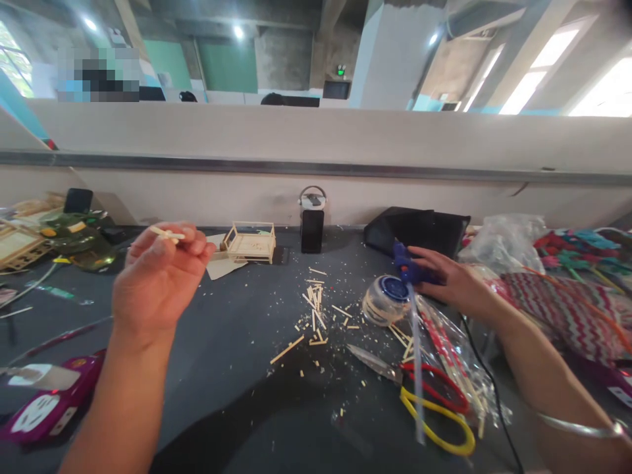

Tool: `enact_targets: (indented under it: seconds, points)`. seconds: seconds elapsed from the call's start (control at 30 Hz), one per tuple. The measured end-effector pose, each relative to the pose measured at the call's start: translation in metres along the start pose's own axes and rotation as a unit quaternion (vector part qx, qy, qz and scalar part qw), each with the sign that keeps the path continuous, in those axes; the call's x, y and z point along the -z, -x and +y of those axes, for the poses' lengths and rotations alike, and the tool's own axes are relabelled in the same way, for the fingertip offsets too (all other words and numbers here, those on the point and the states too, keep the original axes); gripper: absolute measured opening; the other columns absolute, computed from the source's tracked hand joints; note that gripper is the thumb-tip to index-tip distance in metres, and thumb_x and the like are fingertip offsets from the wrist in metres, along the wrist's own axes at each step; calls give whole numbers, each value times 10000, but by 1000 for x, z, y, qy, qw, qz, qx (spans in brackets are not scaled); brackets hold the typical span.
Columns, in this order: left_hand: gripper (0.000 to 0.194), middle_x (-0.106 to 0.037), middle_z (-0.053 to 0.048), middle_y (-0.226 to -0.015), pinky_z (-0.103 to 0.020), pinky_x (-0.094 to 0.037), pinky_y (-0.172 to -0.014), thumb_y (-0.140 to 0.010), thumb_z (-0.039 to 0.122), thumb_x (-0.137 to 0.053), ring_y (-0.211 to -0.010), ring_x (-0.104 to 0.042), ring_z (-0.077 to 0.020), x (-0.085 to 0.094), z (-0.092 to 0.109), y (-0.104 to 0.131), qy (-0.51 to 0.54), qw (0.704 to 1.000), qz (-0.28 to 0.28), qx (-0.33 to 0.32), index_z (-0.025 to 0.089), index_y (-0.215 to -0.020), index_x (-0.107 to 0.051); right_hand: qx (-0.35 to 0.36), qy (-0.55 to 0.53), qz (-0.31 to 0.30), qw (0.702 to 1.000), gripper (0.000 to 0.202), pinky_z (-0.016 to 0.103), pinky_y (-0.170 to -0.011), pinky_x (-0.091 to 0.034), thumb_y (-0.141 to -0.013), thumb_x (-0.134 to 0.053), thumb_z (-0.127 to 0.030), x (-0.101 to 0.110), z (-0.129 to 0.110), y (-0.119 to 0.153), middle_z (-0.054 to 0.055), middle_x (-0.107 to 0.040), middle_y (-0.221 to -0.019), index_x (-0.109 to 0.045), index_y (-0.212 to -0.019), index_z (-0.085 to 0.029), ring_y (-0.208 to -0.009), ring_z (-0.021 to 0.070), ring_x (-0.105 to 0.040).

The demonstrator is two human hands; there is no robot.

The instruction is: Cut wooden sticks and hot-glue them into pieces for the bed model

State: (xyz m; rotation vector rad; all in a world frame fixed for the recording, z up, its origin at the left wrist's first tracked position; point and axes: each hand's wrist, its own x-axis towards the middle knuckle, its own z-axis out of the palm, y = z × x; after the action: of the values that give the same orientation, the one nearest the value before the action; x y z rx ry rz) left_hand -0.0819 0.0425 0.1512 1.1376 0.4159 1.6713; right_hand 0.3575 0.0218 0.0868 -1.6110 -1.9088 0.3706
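My left hand (151,289) is raised on the left, its fingers pinching small wooden sticks (168,234) that look crossed. On the right, my right hand (459,280) is closed round a blue hot glue gun (405,266). A long translucent glue stick (417,375) extends from the gun toward me. Below the gun, a clear jar (375,306) with a blue top stands on the desk. Cut wooden sticks (315,306) and crumbs lie scattered in the middle. Behind them to the left, a small wooden stick frame (251,249) sits partly on a piece of cardboard (224,268).
Scissors (375,361) with red and yellow handles lie near a plastic bag of sticks (447,349). A black cable (488,375) runs along the right. A dark phone (312,230) stands at the back. A purple power strip (59,401) lies left; knitted fabric (553,309) lies right.
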Motion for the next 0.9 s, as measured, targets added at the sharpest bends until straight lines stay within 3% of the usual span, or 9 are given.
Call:
enact_targets:
  seconds: [0.17, 0.27, 0.5, 0.6, 0.67, 0.77, 0.9]
  points:
    - [140, -654, 49, -749, -259, -487, -662, -670, 220, -817, -666, -513, -104, 2, 29, 7, -33, 999, 17, -17, 222, -715, -685, 27, 47, -71, 996, 599, 457, -966, -495, -813, -583, -329, -5, -6, -7, 146, -672, -1221, -459, -1376, -165, -1159, 301, -616]
    - [156, -657, 49, -743, -265, -495, -684, -646, 219, -832, -681, -522, -105, 1, 40, 12, -53, 998, 12, -26, 215, -704, -688, 49, 88, -84, 991, 587, 453, -953, -507, -839, -522, -331, -8, -7, -7, 169, -662, -1231, -454, -1380, -114, -1148, 294, -624]
    - [175, -647, 44, -745, -251, -503, -643, -602, 259, -853, -660, -507, -100, 6, 31, 28, -53, 998, 24, -4, 235, -687, -702, 95, 151, -49, 983, 563, 551, -995, -438, -787, -575, -387, 2, -13, -5, 182, -657, -1226, -579, -1282, -119, -1132, 356, -604]
    - [177, -623, 24, -712, -250, -496, -611, -587, 264, -858, -632, -492, -100, 4, 22, 32, -29, 999, 26, 7, 239, -671, -704, 125, 158, 25, 979, 460, 514, -960, -473, -843, -533, -400, 10, -40, -4, 149, -663, -1217, -619, -1231, -169, -1089, 324, -623]
    - [169, -612, 14, -702, -250, -489, -606, -587, 253, -855, -627, -491, -99, -1, 18, 33, -21, 999, 22, 12, 233, -664, -706, 129, 130, 54, 982, 357, 442, -848, -542, -865, -527, -379, 10, -68, -2, 92, -699, -1139, -650, -1167, -235, -928, 261, -679]
    - [131, -609, 4, -704, -259, -487, -621, -608, 234, -837, -644, -511, -109, -11, 14, 33, -34, 999, -4, 16, 229, -664, -717, 167, 102, 40, 980, 266, 399, -819, -546, -883, -517, -341, -3, -111, 7, 58, -736, -1020, -691, -1061, -246, -860, 223, -685]
    - [120, -605, 2, -690, -256, -474, -631, -625, 237, -830, -646, -518, -103, -18, 12, 32, -38, 998, -54, 12, 204, -686, -732, 221, 83, -51, 971, 263, 374, -854, -518, -922, -482, -290, -37, -143, 24, 59, -732, -1038, -679, -1080, -216, -959, 218, -666]
